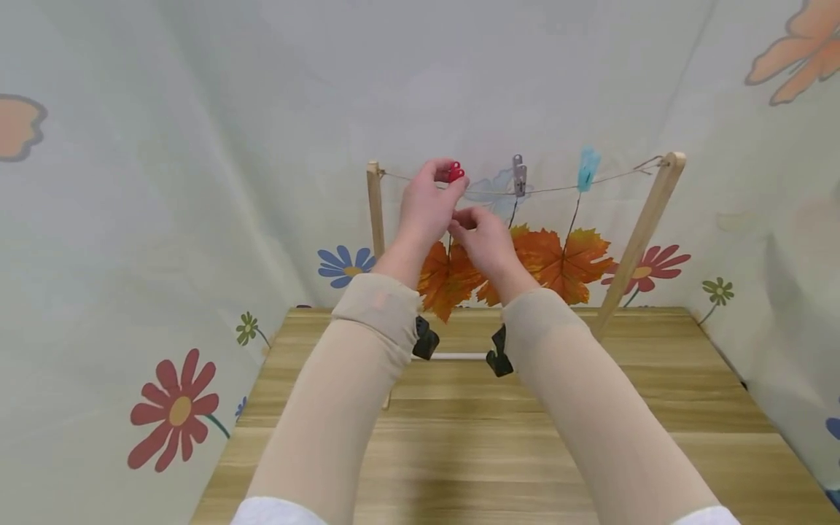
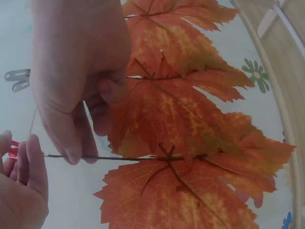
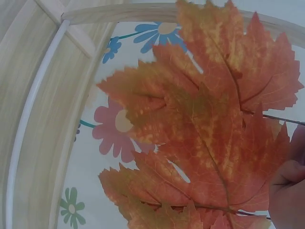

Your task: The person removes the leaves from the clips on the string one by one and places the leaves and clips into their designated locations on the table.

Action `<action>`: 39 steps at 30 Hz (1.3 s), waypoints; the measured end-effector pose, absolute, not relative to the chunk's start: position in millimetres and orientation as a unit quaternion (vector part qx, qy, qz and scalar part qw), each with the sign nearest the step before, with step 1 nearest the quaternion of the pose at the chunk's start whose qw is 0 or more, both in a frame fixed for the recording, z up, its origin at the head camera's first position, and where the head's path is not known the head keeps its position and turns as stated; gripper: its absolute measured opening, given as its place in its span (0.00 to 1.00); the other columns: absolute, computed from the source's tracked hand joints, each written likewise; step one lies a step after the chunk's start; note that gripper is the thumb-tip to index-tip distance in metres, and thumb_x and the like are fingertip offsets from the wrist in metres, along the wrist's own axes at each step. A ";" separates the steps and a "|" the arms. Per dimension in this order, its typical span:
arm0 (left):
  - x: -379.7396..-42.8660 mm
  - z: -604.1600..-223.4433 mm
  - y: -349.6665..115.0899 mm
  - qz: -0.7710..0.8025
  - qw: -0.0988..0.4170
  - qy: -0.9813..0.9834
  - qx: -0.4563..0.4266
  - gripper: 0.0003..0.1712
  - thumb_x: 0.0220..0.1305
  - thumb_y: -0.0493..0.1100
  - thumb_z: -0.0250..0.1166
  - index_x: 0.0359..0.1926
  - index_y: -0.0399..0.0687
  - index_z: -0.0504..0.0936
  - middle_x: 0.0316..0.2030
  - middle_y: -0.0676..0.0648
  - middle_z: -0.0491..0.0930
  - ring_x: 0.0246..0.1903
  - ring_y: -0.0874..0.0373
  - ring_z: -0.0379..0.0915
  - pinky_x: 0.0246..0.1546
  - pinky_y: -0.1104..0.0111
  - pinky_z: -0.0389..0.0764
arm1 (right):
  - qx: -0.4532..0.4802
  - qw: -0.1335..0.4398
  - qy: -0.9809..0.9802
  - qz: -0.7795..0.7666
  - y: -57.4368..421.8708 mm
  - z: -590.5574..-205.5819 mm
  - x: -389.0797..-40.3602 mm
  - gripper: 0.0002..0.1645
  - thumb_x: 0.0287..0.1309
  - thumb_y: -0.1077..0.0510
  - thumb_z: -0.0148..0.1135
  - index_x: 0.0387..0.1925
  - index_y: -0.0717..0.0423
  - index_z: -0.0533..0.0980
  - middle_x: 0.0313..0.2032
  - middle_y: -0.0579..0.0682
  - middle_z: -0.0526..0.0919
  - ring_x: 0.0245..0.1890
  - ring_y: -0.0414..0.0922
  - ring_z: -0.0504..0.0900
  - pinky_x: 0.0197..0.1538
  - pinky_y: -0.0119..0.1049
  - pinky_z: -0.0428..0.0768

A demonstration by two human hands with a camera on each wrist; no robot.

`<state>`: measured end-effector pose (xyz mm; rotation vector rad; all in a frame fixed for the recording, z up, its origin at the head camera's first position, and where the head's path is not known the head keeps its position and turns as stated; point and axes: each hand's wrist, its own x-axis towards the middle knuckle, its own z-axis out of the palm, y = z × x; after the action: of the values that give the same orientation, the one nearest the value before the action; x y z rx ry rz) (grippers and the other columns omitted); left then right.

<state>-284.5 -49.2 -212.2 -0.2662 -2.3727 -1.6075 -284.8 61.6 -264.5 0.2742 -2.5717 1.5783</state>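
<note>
High at the left part of the string (image 1: 551, 190), my left hand (image 1: 425, 208) pinches a red clothespin (image 1: 456, 173) between thumb and fingers. Just below it, my right hand (image 1: 487, 242) pinches the thin dark stem (image 2: 114, 158) of an orange artificial maple leaf (image 1: 448, 281). The leaf hangs under both hands. Whether the clothespin's jaws grip the stem is hidden by fingers. Further right, a grey clothespin (image 1: 519, 177) and a light blue clothespin (image 1: 588, 170) sit on the string, each above a hanging leaf; the right-hand leaf (image 1: 567, 262) overlaps its neighbour.
Two wooden posts, left (image 1: 376, 211) and right (image 1: 639, 244), carry the string. Low between them runs a white rod (image 1: 456, 356) near two black pieces (image 1: 426, 340). Below is a wood-grain table (image 1: 459, 445); behind hangs a flower-printed cloth (image 1: 262, 146).
</note>
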 end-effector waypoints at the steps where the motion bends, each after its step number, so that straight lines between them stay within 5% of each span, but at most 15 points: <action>1: -284.0 -212.5 -49.8 -0.561 0.132 -0.812 -0.090 0.23 0.65 0.50 0.60 0.59 0.53 0.70 0.49 0.52 0.73 0.30 0.55 0.73 0.32 0.70 0.79 | 0.089 0.056 -0.847 0.521 60.9 -264.7 -284.4 0.17 0.65 0.50 0.54 0.52 0.51 0.74 0.45 0.48 0.78 0.44 0.46 0.74 0.49 0.39 0.76; 8: -283.0 -211.9 -53.9 -0.602 0.133 -0.783 -0.080 0.20 0.63 0.48 0.62 0.55 0.52 0.71 0.46 0.51 0.74 0.18 0.55 0.69 0.25 0.70 0.80 | 0.094 0.060 -0.850 0.515 58.8 -266.5 -282.4 0.13 0.66 0.54 0.54 0.49 0.54 0.74 0.43 0.50 0.78 0.38 0.48 0.74 0.44 0.39 0.77; 39: -269.6 -215.9 -81.7 -0.639 0.169 -0.738 -0.133 0.19 0.61 0.46 0.64 0.53 0.53 0.72 0.46 0.52 0.75 0.15 0.53 0.64 0.20 0.68 0.77 | 0.120 0.043 -0.829 0.545 52.1 -277.3 -268.2 0.14 0.64 0.53 0.57 0.49 0.52 0.75 0.43 0.48 0.78 0.32 0.53 0.78 0.38 0.40 0.80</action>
<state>-269.6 -81.7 -215.9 -0.3780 -2.0992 -1.8167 -268.2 52.1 -277.3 0.3672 -2.5348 1.6649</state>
